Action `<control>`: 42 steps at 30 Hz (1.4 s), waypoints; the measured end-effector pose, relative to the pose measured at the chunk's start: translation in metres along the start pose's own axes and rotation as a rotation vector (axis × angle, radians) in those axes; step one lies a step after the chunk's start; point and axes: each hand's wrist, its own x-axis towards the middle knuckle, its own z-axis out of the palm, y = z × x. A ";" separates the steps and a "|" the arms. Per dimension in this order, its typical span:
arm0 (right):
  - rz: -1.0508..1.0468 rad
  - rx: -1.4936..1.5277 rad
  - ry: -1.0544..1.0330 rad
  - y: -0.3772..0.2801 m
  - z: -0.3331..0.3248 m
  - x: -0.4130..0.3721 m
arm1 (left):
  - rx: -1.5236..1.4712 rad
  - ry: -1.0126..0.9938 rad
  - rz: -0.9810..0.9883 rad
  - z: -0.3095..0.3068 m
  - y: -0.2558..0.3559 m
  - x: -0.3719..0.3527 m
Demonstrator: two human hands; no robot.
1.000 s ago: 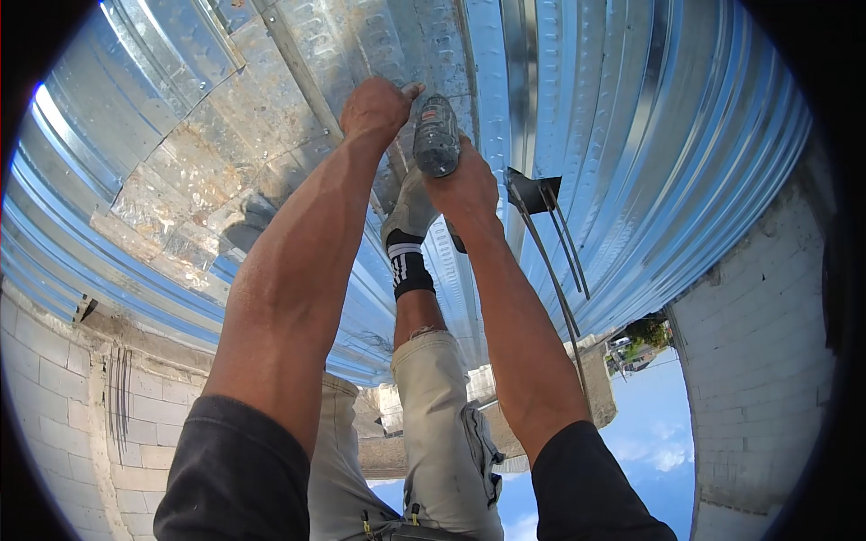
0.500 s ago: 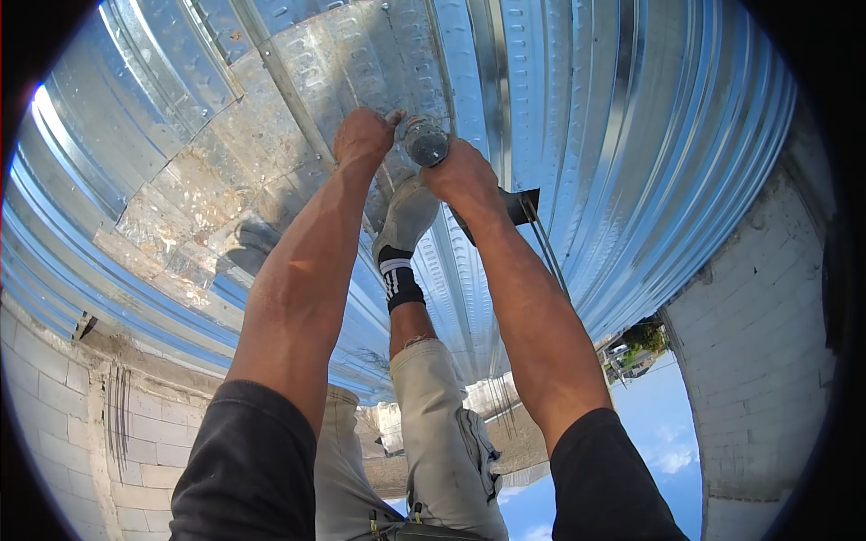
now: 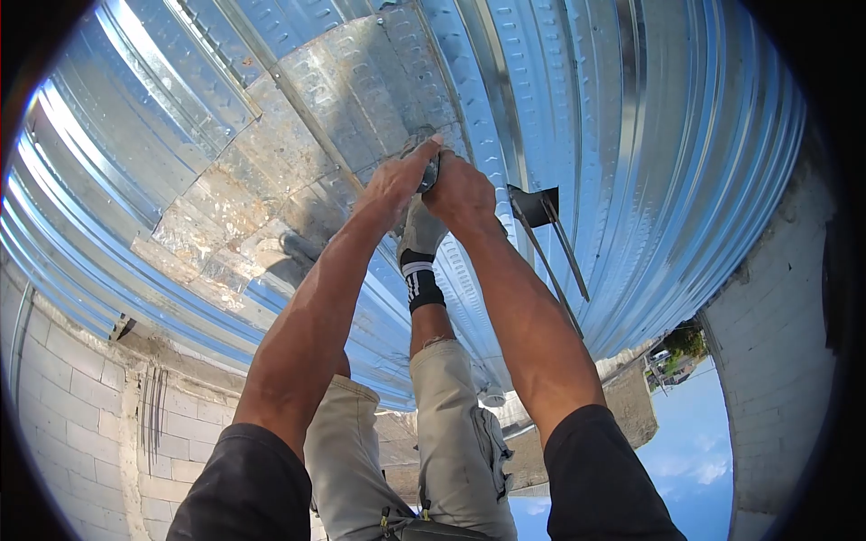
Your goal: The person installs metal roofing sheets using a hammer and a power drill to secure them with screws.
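Both my hands meet over the ribbed metal decking (image 3: 577, 117), close in front of my shoe (image 3: 422, 230). My right hand (image 3: 460, 191) is closed around a rounded grey object (image 3: 430, 174) with a dull, glassy or metallic end; its exact kind cannot be made out. My left hand (image 3: 397, 180) lies against the other side of that object, its fingers curled and one digit stretched across the top. The hands hide most of the object. Under and beyond them are flat, scuffed metal sheets (image 3: 307, 108) laid over the ribs.
A dark square hole (image 3: 538, 207) with thin bars (image 3: 564, 243) beside it lies right of my right forearm. Block walls (image 3: 63, 388) stand on the left and the right (image 3: 767, 361). Beyond the deck's edge, sky (image 3: 677, 451) shows at lower right.
My left hand has moved right and onto the grey object, which is now mostly covered. My right hand has lowered slightly. The view has shifted a little, showing more of the dark hole and bars.
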 end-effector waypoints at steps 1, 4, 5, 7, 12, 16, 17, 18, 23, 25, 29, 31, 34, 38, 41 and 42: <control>-0.013 -0.026 0.001 0.004 0.003 -0.001 | 0.048 -0.003 0.038 0.004 -0.005 0.001; -0.041 -0.044 0.016 0.013 0.011 -0.004 | 0.139 0.127 0.085 0.017 -0.018 0.005; -0.045 -0.034 0.017 0.015 0.016 -0.006 | 0.046 0.125 0.058 0.017 -0.024 0.007; -0.041 -0.022 0.025 0.009 0.017 -0.006 | -0.137 0.117 0.001 0.017 -0.035 0.011; -0.058 -0.012 0.041 0.008 0.025 -0.005 | -0.223 0.132 -0.004 0.013 -0.047 0.023; -0.052 0.000 0.046 0.005 0.023 -0.007 | -0.238 0.128 -0.004 0.012 -0.044 0.022; -0.050 0.011 0.045 0.003 0.024 -0.008 | -0.236 0.132 -0.018 0.011 -0.046 0.022; -0.045 0.022 0.054 0.001 0.026 -0.006 | -0.231 0.136 -0.024 0.008 -0.044 0.025; -0.077 -0.006 0.030 0.008 0.023 -0.004 | -0.297 0.119 -0.013 0.015 -0.043 0.021; -0.094 -0.053 0.016 0.012 0.016 -0.004 | -0.314 0.146 -0.057 0.022 -0.043 0.019; -0.078 -0.025 0.026 0.011 0.019 -0.004 | -0.319 0.157 -0.047 0.022 -0.034 0.006; -0.095 -0.019 0.033 0.010 0.022 -0.002 | -0.334 0.135 -0.072 0.017 -0.031 0.005; -0.100 -0.030 0.028 0.013 0.022 -0.004 | -0.305 0.159 -0.013 0.020 -0.044 0.019; -0.082 -0.033 0.004 0.014 0.019 -0.004 | -0.228 0.175 -0.030 0.024 -0.048 0.021; -0.113 -0.047 0.013 0.025 0.021 -0.002 | -0.131 0.220 -0.032 0.029 -0.037 0.012; -0.116 -0.054 0.010 0.026 0.022 -0.002 | -0.131 0.219 -0.034 0.032 -0.039 0.012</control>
